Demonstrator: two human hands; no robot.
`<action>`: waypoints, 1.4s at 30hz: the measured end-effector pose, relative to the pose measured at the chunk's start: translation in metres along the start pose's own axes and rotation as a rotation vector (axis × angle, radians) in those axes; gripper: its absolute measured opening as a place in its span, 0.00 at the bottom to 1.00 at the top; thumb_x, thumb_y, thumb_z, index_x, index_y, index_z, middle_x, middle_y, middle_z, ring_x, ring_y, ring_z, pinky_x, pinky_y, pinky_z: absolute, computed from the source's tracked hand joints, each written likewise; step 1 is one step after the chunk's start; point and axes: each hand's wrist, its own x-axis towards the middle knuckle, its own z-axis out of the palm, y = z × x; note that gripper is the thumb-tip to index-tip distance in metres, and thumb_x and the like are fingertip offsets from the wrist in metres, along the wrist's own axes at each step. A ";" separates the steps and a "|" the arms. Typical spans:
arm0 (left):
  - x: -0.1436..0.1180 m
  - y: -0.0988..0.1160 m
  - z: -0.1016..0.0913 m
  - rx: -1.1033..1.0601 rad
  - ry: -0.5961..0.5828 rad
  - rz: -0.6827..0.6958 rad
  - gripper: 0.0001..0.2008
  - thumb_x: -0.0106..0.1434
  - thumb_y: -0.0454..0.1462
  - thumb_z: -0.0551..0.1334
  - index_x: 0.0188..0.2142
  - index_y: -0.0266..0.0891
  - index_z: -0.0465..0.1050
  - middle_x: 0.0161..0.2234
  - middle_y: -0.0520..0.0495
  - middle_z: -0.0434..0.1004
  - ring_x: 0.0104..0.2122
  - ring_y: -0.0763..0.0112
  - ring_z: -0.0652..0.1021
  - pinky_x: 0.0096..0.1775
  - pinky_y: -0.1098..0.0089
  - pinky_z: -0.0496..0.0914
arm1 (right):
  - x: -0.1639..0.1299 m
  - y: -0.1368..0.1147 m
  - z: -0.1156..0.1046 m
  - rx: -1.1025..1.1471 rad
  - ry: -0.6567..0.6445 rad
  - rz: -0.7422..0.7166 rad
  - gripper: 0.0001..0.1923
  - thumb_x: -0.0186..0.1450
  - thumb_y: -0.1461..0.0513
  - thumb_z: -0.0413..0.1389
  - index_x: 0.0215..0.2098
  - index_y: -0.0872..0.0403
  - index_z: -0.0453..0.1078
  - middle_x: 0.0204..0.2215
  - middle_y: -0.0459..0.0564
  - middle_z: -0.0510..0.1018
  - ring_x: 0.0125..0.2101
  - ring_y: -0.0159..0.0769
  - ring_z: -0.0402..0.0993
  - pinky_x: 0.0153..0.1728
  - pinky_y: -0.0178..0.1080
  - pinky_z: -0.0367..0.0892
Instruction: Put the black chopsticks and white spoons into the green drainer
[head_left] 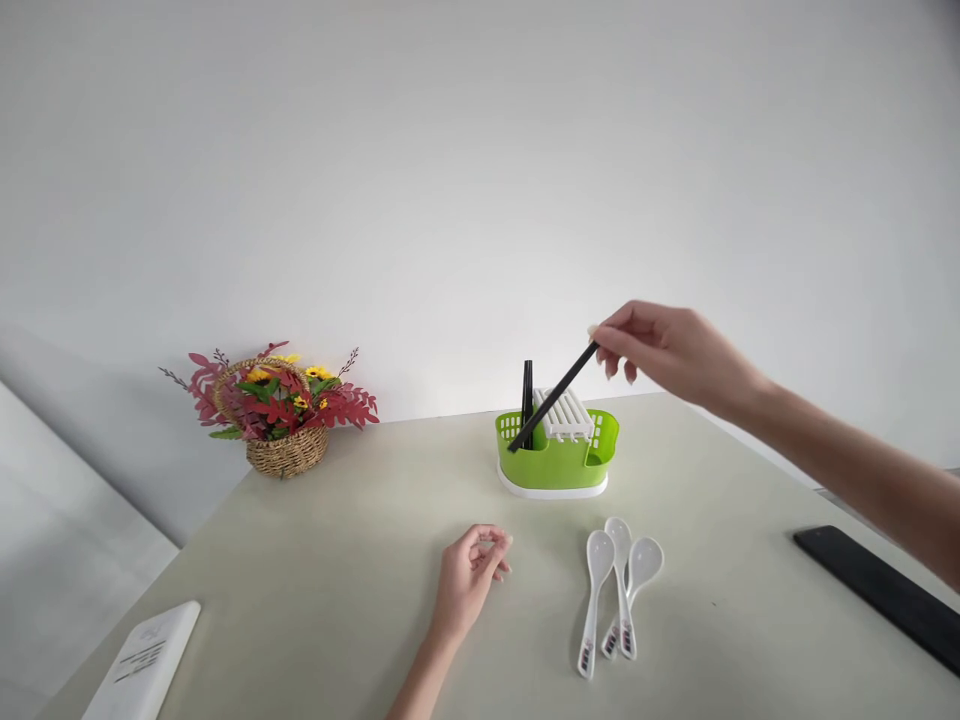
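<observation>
Right hand point(667, 350) pinching black chopstick point(553, 398), tip at green holder point(559, 455) rim; left hand point(469, 580) loosely curled, empty. Risk: tip catching rim, tipping holder.

Right hand point(667, 350) raised with arm extended; left hand point(469, 580) low and relaxed

The right forearm enters from the right edge and rises toward the centre, wrist nearly straight, back of the hand upward; thumb and forefinger are pinched together at the fingertips, the remaining fingers curled loosely beneath. The left forearm enters from the bottom edge, the hand resting low with fingers half curled, thumb near the forefinger, palm turned toward the right, grasping nothing
</observation>
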 end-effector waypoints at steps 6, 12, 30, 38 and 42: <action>0.000 0.000 0.000 0.076 -0.044 -0.020 0.21 0.66 0.55 0.61 0.38 0.39 0.75 0.36 0.45 0.81 0.25 0.72 0.79 0.26 0.74 0.70 | 0.050 0.026 0.022 -0.121 -0.045 0.008 0.17 0.68 0.48 0.56 0.34 0.52 0.72 0.28 0.47 0.82 0.24 0.31 0.76 0.25 0.35 0.70; 0.000 -0.004 0.002 0.149 -0.046 -0.017 0.20 0.69 0.54 0.59 0.37 0.39 0.75 0.33 0.46 0.81 0.23 0.73 0.78 0.26 0.75 0.68 | 0.077 0.065 0.090 -0.217 -0.333 0.088 0.12 0.71 0.53 0.53 0.37 0.51 0.72 0.32 0.45 0.84 0.28 0.31 0.81 0.27 0.33 0.72; 0.000 0.005 0.001 0.217 -0.051 -0.032 0.23 0.71 0.55 0.55 0.32 0.40 0.73 0.27 0.48 0.79 0.22 0.73 0.76 0.26 0.75 0.66 | 0.062 0.060 0.083 -0.539 -0.315 -0.029 0.13 0.71 0.53 0.51 0.48 0.46 0.73 0.36 0.43 0.85 0.32 0.35 0.80 0.32 0.37 0.66; 0.000 0.009 0.002 0.240 -0.065 0.024 0.26 0.69 0.58 0.55 0.31 0.40 0.73 0.31 0.46 0.81 0.23 0.71 0.77 0.26 0.74 0.66 | -0.036 0.074 0.049 -0.816 -0.682 -0.423 0.14 0.72 0.63 0.46 0.37 0.50 0.73 0.29 0.48 0.81 0.26 0.33 0.75 0.27 0.36 0.57; 0.001 0.009 0.004 0.270 -0.068 0.058 0.26 0.69 0.58 0.55 0.30 0.40 0.73 0.32 0.46 0.82 0.24 0.71 0.77 0.27 0.74 0.68 | -0.081 0.102 0.037 -0.861 -0.756 -0.415 0.12 0.70 0.66 0.48 0.39 0.51 0.73 0.31 0.48 0.80 0.27 0.35 0.76 0.27 0.36 0.58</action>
